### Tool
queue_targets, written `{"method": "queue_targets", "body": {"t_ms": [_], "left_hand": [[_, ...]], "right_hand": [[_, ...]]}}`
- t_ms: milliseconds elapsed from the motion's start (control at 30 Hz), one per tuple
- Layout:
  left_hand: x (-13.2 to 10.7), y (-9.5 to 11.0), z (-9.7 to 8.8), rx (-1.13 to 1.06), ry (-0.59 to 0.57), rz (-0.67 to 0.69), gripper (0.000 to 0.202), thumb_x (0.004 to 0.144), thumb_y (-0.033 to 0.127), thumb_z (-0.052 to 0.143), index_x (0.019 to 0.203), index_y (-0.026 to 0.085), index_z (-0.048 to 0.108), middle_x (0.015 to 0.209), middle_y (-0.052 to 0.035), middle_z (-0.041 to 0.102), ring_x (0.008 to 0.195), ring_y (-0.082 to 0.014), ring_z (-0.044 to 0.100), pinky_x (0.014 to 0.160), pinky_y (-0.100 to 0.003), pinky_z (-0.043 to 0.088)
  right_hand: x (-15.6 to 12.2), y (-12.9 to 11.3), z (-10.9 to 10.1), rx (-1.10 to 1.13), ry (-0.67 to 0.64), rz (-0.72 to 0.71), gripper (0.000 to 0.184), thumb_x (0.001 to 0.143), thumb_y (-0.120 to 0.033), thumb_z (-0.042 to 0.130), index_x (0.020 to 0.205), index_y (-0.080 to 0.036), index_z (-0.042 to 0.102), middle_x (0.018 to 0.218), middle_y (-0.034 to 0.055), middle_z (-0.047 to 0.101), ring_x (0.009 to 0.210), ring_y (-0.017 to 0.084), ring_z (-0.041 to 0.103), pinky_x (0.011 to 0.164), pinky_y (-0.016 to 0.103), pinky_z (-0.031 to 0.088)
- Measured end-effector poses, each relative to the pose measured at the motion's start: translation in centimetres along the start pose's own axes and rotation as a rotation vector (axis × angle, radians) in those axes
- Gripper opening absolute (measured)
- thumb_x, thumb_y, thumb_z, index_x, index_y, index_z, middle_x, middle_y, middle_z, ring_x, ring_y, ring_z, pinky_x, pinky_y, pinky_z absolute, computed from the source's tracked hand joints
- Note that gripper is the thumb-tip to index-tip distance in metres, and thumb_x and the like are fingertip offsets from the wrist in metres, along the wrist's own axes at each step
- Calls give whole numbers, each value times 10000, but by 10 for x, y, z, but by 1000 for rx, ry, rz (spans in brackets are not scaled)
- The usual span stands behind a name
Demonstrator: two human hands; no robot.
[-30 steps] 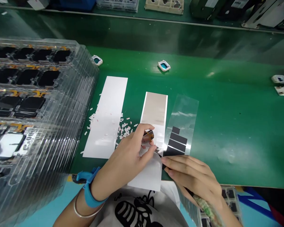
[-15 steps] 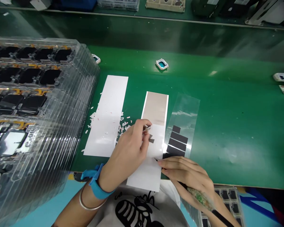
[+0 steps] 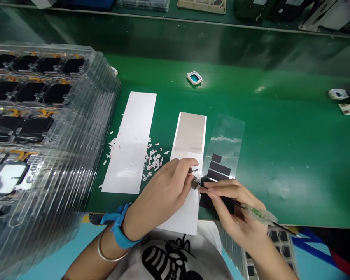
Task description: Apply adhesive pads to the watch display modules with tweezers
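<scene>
My left hand (image 3: 163,192) is closed in a pinch over the near part of a white and tan backing strip (image 3: 190,134), holding a small part that I cannot make out. My right hand (image 3: 236,217) grips thin tweezers (image 3: 252,211) whose tips touch that part, just by the left fingertips. Beside them lies a clear film strip (image 3: 226,136) carrying black rectangular stickers (image 3: 218,171). A blue wrist strap (image 3: 118,229) and a bangle sit on my left wrist.
A tall stack of clear trays (image 3: 43,128) with black parts fills the left. A white strip (image 3: 132,142) lies with several small white scraps (image 3: 153,159) around it. Small white-and-blue parts (image 3: 194,77) sit farther back on the green mat. Another tray (image 3: 280,249) lies at the lower right.
My right hand has lifted off the film and turned the tweezers so that their tips meet the left fingertips. My left hand has shifted slightly right and nearer.
</scene>
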State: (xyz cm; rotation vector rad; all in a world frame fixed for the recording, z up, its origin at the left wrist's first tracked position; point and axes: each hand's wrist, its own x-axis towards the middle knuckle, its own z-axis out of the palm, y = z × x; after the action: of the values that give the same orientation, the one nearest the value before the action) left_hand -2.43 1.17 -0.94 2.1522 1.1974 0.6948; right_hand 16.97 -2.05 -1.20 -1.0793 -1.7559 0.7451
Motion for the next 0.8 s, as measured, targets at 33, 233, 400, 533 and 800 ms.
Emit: {"method": "queue_targets", "body": {"t_ms": [33, 233, 400, 533, 800], "left_hand": [[0, 0, 0, 3, 2, 5, 256, 980, 93, 482, 1209, 190, 419, 1049, -80, 612, 901, -198, 616, 747, -312, 521], [2, 0, 2, -17, 9, -10, 233, 986, 93, 471, 1195, 183, 420, 996, -58, 602, 812, -170, 600, 684, -290, 503], [3, 2, 4, -35, 46, -29, 232, 979, 83, 476, 1178, 188, 423, 960, -40, 590, 782, -154, 587, 667, -278, 494], [3, 2, 4, -52, 49, -55, 221, 972, 70, 478, 1150, 193, 433, 943, -29, 587, 807, -149, 601, 678, -268, 505], [8, 2, -6, -373, 367, -246, 253, 935, 145, 588, 1141, 232, 470, 986, -29, 588, 866, -148, 635, 726, -271, 531]], "right_hand": [[0, 1, 1, 4, -7, 4, 261, 878, 30, 596, 1021, -181, 655, 955, 39, 710, 913, 136, 711, 789, 220, 594], [-1, 0, 1, -28, -50, 12, 195, 894, 0, 596, 934, -186, 640, 945, 40, 724, 909, 139, 722, 790, 212, 595], [0, 0, 1, -52, -74, 14, 185, 905, -13, 589, 930, -194, 619, 940, 33, 723, 895, 134, 725, 771, 206, 591], [0, 0, 0, -49, -90, 22, 188, 911, -22, 580, 945, -203, 615, 947, 28, 722, 902, 135, 723, 770, 212, 593], [2, 5, -3, 54, -60, 80, 219, 893, -25, 599, 990, -214, 651, 953, 34, 726, 886, 164, 720, 757, 266, 610]]}}
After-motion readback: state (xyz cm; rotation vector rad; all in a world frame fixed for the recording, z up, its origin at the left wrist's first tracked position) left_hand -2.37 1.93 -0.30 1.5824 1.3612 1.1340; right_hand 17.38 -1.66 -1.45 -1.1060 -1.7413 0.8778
